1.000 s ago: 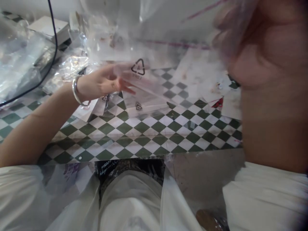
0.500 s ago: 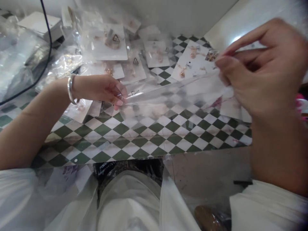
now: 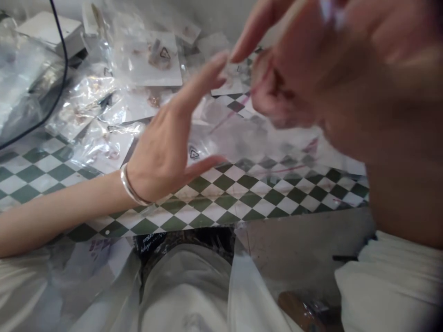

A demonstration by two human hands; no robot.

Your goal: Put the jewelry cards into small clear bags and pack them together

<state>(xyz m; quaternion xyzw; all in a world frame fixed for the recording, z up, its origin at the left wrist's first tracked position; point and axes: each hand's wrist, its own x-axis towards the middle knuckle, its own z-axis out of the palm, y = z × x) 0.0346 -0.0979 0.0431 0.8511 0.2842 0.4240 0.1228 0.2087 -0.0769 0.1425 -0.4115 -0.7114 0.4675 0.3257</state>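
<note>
Gaping left grip [image 3: 165,150] near clear bag [image 3: 247,138]

Dim, soft light is falling on the desk [image 3: 235,203], its checks showing fairly crisp below the left fingers [image 3: 204,78]. Left of these, plastic packets [image 3: 88,94] are throwing white glare. The right fingers [image 3: 256,32] are blurring heavily; below them, a clear bag [image 3: 249,138] is looking hazy. Rightward of them, the view's edge is darkening and smearing.
</note>
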